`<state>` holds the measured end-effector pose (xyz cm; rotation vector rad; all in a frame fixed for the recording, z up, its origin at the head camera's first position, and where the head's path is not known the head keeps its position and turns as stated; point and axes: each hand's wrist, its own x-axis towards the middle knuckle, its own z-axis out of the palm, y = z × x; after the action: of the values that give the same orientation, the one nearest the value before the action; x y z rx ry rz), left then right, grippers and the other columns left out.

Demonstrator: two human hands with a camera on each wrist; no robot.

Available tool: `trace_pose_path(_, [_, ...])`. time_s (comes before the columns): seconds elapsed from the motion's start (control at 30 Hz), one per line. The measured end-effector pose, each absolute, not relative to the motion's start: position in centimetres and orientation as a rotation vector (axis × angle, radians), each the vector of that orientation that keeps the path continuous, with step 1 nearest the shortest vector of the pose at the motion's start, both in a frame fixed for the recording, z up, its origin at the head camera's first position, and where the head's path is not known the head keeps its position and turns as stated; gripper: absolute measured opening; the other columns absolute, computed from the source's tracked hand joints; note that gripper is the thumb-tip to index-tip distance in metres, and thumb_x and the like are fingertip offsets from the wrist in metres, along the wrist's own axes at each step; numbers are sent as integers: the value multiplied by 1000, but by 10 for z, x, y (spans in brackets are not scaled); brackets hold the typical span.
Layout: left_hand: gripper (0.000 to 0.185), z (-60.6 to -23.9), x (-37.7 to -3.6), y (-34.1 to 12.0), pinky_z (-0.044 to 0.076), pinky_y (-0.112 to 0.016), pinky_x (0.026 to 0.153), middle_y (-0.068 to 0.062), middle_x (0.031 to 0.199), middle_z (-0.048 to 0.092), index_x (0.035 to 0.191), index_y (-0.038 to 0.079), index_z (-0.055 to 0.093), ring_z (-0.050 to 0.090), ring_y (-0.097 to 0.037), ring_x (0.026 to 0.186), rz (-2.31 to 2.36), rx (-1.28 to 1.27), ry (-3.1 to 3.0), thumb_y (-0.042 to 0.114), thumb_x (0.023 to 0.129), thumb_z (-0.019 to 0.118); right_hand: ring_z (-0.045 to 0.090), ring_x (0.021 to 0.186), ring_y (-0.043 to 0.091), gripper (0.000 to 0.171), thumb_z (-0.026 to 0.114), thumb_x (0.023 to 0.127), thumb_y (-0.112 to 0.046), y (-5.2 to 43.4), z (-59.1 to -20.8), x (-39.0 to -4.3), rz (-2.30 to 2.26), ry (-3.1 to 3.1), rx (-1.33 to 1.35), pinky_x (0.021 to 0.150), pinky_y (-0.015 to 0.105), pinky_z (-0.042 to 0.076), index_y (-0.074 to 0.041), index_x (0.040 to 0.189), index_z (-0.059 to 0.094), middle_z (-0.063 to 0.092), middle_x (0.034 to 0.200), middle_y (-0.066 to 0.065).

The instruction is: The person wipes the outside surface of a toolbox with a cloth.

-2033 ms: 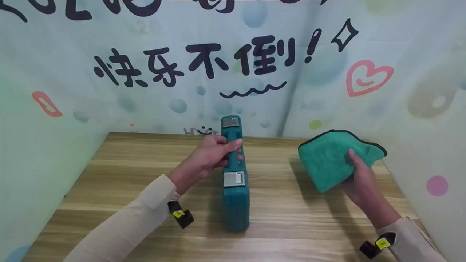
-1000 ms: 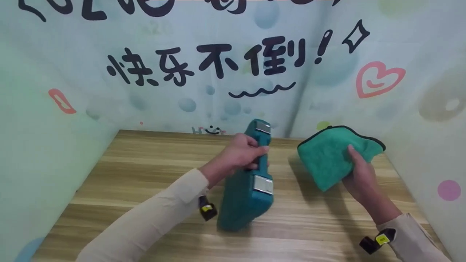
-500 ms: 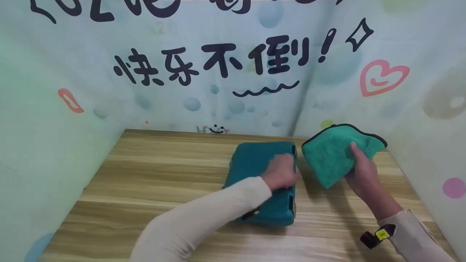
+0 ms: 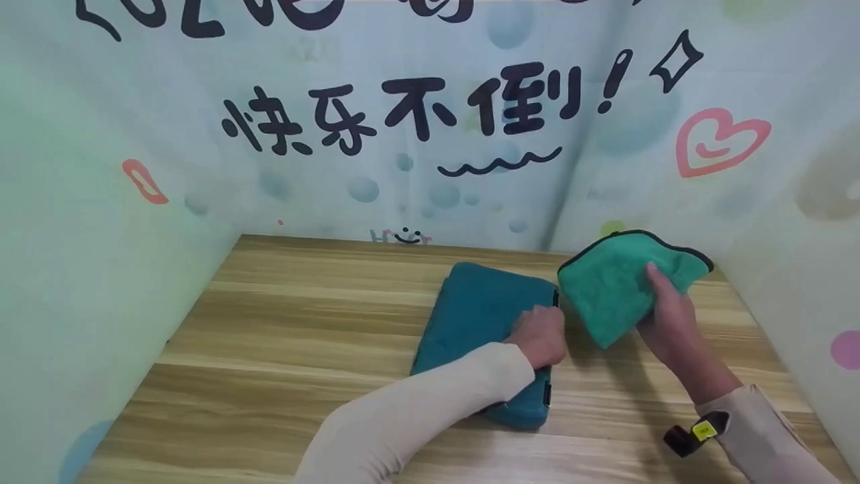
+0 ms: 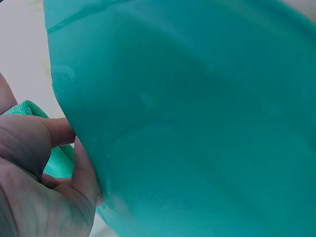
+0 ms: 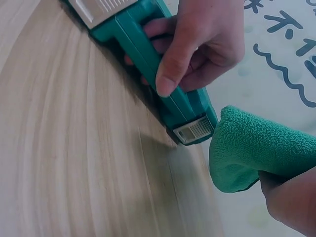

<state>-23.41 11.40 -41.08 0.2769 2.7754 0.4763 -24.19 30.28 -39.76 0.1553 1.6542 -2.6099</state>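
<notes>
The left hand has its fingers curled round the handle of the teal case, which lies flat toward the bench's back right corner. It looks rigid, smooth and fairly heavy, best held by that handle. The right hand pinches a soft, limp green cloth.

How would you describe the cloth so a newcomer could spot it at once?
On the wooden table, look to the far right corner by the wall's pink heart. There the right hand holds up a fluffy green cloth. Unlike the hard, darker teal case lying beside it, it is soft and black-edged.

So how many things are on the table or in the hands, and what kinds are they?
Case: 1
Cloth: 1
Hands: 2, left hand and right hand
Total: 2 things, plus 2 hands
</notes>
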Motion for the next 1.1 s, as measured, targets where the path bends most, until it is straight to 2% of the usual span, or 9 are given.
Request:
trace_pose_path(0.17, [16,-399,-221,107,41,-28,47,-3,71,58,82,12,68,54,-17,56,441,358,2723,18,96,69,37,126,8,39,55,106,-37,298,-399,-243,-2607,1668,105,112,29,28,-22,134,32,36,135,-6])
trace_pose_path(0.27, [11,-386,-202,88,42,-28,50,-1,75,58,91,12,66,54,-15,60,397,628,2693,20,98,64,37,126,8,38,55,106,-36,298,-398,-243,-2601,1678,93,112,29,27,-22,134,32,36,135,-5])
trace_pose_path(0.33, [19,-374,-190,70,50,-27,65,1,94,65,113,13,66,62,-13,80,327,879,2674,26,99,65,36,127,9,39,55,106,-35,299,-398,-243,-2590,1692,99,113,29,26,-22,134,31,35,135,-5])
trace_pose_path(0.4, [48,-364,-181,48,49,-33,94,2,128,62,141,19,55,58,-16,115,280,1054,2642,35,98,68,34,127,10,40,55,106,-35,300,-398,-243,-2560,1740,102,113,30,25,-23,135,30,34,135,-5])
trace_pose_path(0.5, [79,-360,-173,10,17,-51,118,1,164,28,159,34,35,18,-28,151,210,1162,2592,46,92,75,33,128,13,42,55,106,-35,301,-399,-241,-2487,1852,86,111,31,28,-24,137,29,34,135,-4])
trace_pose_path(0.63, [81,-379,-164,-39,8,-70,111,0,169,6,156,53,28,-5,-46,149,195,1076,2546,47,91,75,35,128,17,49,55,106,-37,299,-400,-239,-2357,1996,26,104,30,36,-22,143,27,36,137,-1])
trace_pose_path(0.9, [65,-411,-163,-40,40,-73,93,-9,166,22,157,55,22,29,-60,137,-22,1108,2692,40,105,57,38,135,32,77,48,105,-49,289,-395,-243,-2007,2357,-70,108,49,35,-5,160,16,34,152,18])
trace_pose_path(0.97, [63,-412,-163,-26,42,-71,92,-9,166,23,157,56,21,31,-59,136,-72,1070,2712,43,105,54,44,129,36,69,47,107,-45,285,-394,-244,-1856,2535,-160,104,54,37,1,154,28,43,145,24])
trace_pose_path(1.1, [60,-415,-164,6,46,-68,89,-8,166,24,157,58,15,34,-56,136,-197,960,2762,50,106,47,59,99,34,24,47,104,-3,273,-397,-247,-1421,2874,-584,84,52,48,9,124,53,61,106,21])
